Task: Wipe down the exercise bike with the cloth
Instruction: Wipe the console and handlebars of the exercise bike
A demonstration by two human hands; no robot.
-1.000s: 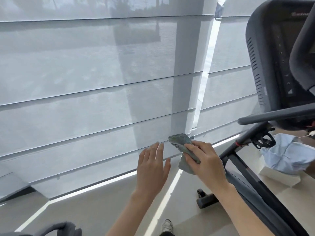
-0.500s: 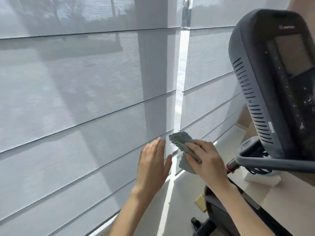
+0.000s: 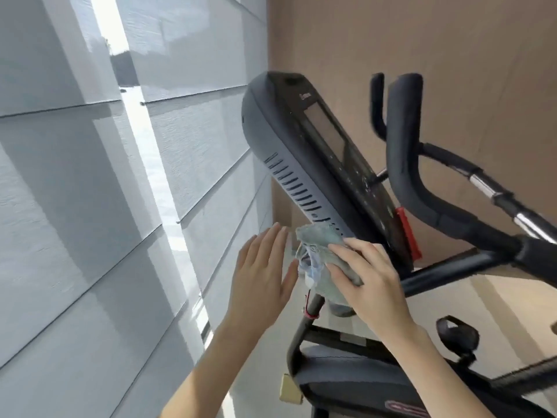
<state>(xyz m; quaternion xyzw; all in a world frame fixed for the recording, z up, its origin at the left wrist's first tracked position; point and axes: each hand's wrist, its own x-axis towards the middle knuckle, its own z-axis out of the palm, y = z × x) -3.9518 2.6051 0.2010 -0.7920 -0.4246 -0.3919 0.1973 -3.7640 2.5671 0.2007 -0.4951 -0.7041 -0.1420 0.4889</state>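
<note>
The exercise bike's dark grey console (image 3: 289,152) slants across the middle of the view, screen facing right and vent slots along its left side. Black handlebars (image 3: 413,164) rise to its right. My right hand (image 3: 364,279) grips a crumpled grey-blue cloth (image 3: 316,254) right at the console's lower end, just under the vent slots. My left hand (image 3: 262,276) hovers flat, fingers straight, immediately left of the cloth and holding nothing.
Pale window blinds (image 3: 105,206) fill the left side, close to my left hand. A brown wall (image 3: 452,40) stands behind the bike. The bike's black frame (image 3: 346,384) and a pedal (image 3: 458,330) lie below my right forearm.
The view has swung right and up, bringing the console to the centre. Both hands have moved toward the console, and the cloth is now at its lower end instead of in front of the blinds.
</note>
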